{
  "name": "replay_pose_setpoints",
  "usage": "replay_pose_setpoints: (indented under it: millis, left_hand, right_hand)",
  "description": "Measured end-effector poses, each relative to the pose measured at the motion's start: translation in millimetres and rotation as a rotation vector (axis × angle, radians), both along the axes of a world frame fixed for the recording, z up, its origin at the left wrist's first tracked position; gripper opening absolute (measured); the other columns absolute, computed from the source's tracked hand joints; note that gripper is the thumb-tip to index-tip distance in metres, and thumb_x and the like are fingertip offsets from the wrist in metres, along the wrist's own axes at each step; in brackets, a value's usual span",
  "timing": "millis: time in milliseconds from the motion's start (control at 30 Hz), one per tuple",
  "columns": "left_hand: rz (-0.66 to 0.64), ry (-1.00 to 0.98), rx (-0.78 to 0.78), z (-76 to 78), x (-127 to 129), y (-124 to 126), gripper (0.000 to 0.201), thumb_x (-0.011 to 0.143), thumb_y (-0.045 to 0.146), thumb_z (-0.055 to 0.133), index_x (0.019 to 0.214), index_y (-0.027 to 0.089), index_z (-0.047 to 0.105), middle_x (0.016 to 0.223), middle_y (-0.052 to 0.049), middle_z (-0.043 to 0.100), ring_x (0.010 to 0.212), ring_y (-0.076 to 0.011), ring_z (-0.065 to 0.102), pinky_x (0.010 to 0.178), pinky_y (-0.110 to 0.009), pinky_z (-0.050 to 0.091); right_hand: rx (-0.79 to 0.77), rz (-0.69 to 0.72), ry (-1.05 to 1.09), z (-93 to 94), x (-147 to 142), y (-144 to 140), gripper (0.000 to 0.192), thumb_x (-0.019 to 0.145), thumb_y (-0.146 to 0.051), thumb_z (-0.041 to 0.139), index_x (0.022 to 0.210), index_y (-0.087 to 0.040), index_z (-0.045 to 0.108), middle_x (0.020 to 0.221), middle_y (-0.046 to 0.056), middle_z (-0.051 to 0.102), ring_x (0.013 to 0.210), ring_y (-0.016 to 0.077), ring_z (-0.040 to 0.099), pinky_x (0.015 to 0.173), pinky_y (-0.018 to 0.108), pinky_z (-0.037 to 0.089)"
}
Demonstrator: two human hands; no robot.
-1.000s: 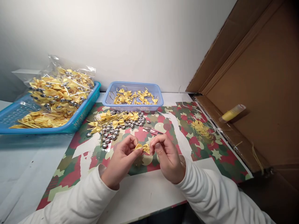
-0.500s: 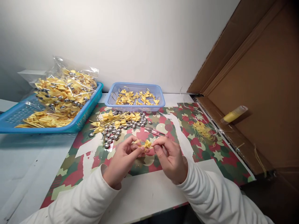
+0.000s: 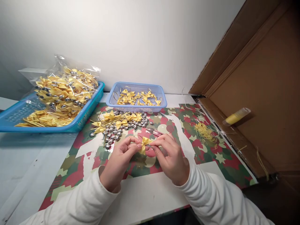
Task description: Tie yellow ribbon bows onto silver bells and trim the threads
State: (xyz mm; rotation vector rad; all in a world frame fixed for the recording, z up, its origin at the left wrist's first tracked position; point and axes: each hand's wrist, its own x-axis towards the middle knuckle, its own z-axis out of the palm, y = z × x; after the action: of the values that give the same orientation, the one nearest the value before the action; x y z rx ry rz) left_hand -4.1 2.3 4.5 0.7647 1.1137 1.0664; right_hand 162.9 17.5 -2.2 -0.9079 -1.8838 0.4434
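A yellow ribbon bow (image 3: 144, 144) is held between my two hands above the patterned sheet. My left hand (image 3: 123, 159) pinches its left side between thumb and fingers. From the right, my right hand (image 3: 170, 157) pinches at the bow's other side; whether it grips ribbon or a thin cord is too small to tell. Just beyond my hands lie small silver bells (image 3: 112, 136) in a loose heap, with more yellow bows (image 3: 109, 116) on gold cords among them. Pink-handled thread snips (image 3: 153, 132) lie behind my right hand, partly covered by it.
A large blue basket (image 3: 78, 123) at the left holds a clear bag (image 3: 67, 90) of bows with bells. A smaller blue basket (image 3: 136, 108) with bows stands at the back. Yellow cord clippings (image 3: 205, 132) lie right, beside a cardboard wall (image 3: 262, 93) bearing a yellow-filled tube (image 3: 236, 116).
The bow between my hands has turned and now shows more of its spread ribbon. My right hand has shifted slightly and covers more of the snips.
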Motion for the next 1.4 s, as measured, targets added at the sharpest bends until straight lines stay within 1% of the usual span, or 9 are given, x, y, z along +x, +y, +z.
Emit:
replay_pose_setpoints:
  millis: [100,233,400,600,733,833,933,1167,1400]
  left_hand:
    - [0.001,0.035,-0.005,0.5,-0.1,-0.3,0.028,0.071,0.04,0.073,0.075,0.019,0.054,0.059,0.004,0.06,0.053,-0.0114,0.055,0.052,-0.022,0.047]
    - [0.017,0.067,0.004,1.9,1.0,-0.2,0.029,0.07,0.041,0.073,0.077,0.019,0.054,0.058,0.004,0.061,0.053,-0.0113,0.055,0.052,-0.022,0.047]
    - [0.046,0.056,0.027,3.6,2.7,-0.9,0.029,0.068,0.039,0.075,0.081,0.019,0.059,0.054,0.005,0.059,0.052,-0.0112,0.055,0.051,-0.021,0.046]
    - [0.096,0.084,0.033,5.5,3.9,-0.5,0.027,0.066,0.039,0.078,0.079,0.017,0.068,0.068,0.001,0.067,0.063,-0.0143,0.063,0.054,-0.021,0.05]
    - [0.067,0.124,0.016,5.1,2.6,-1.3,0.034,0.067,0.043,0.078,0.086,0.016,0.072,0.075,-0.004,0.072,0.07,-0.0194,0.068,0.058,-0.026,0.054]
    - [0.038,0.134,0.007,6.2,1.7,-1.8,0.04,0.063,0.041,0.082,0.092,0.015,0.071,0.078,-0.006,0.074,0.074,-0.0217,0.07,0.064,-0.029,0.057]
    - [0.041,0.164,0.024,8.1,2.1,-1.5,0.04,0.061,0.038,0.083,0.091,0.015,0.07,0.075,-0.006,0.074,0.075,-0.0223,0.071,0.067,-0.03,0.058]
    - [0.05,0.191,0.044,8.8,3.6,-0.9,0.042,0.059,0.041,0.083,0.089,0.015,0.069,0.071,-0.005,0.073,0.068,-0.0225,0.071,0.06,-0.031,0.059]
    - [0.059,0.267,0.095,8.8,3.7,-2.3,0.039,0.061,0.04,0.082,0.088,0.015,0.069,0.074,-0.006,0.073,0.072,-0.0221,0.071,0.059,-0.027,0.057]
  right_hand:
    - [0.016,0.022,-0.016,-0.7,-0.4,-0.7,0.015,0.09,-0.01,0.055,0.087,-0.019,0.065,0.075,0.002,0.064,0.073,0.0165,0.056,0.071,0.033,0.044]
    - [0.018,0.02,-0.059,-1.9,-0.1,-1.5,0.015,0.089,-0.012,0.055,0.086,-0.02,0.066,0.075,0.003,0.065,0.073,0.0175,0.054,0.069,0.034,0.044]
    - [0.019,0.017,-0.1,-1.8,0.9,-1.3,0.015,0.089,-0.011,0.054,0.085,-0.018,0.067,0.073,0.004,0.063,0.073,0.0176,0.051,0.07,0.034,0.043]
    - [0.011,0.019,-0.118,-1.0,2.0,0.1,0.017,0.088,-0.009,0.053,0.083,-0.018,0.066,0.073,0.004,0.063,0.076,0.0184,0.051,0.071,0.033,0.044]
    - [0.006,0.018,-0.131,-1.5,2.5,1.0,0.018,0.089,-0.009,0.051,0.084,-0.02,0.066,0.074,0.003,0.062,0.076,0.0186,0.05,0.072,0.034,0.044]
    - [-0.008,0.019,-0.137,-1.7,2.8,0.8,0.017,0.089,-0.01,0.051,0.085,-0.02,0.065,0.075,0.004,0.062,0.077,0.019,0.051,0.072,0.035,0.044]
    - [-0.02,0.017,-0.148,-2.1,2.6,0.1,0.017,0.089,-0.01,0.051,0.083,-0.019,0.064,0.076,0.004,0.062,0.077,0.0189,0.051,0.073,0.035,0.044]
    - [-0.016,0.019,-0.129,-2.3,2.0,-1.1,0.018,0.088,-0.008,0.05,0.081,-0.019,0.062,0.074,0.003,0.062,0.074,0.0178,0.051,0.073,0.035,0.042]
    - [-0.017,0.002,-0.112,-4.2,1.2,-1.8,0.017,0.087,-0.008,0.051,0.082,-0.019,0.062,0.074,0.003,0.063,0.074,0.018,0.052,0.073,0.035,0.042]
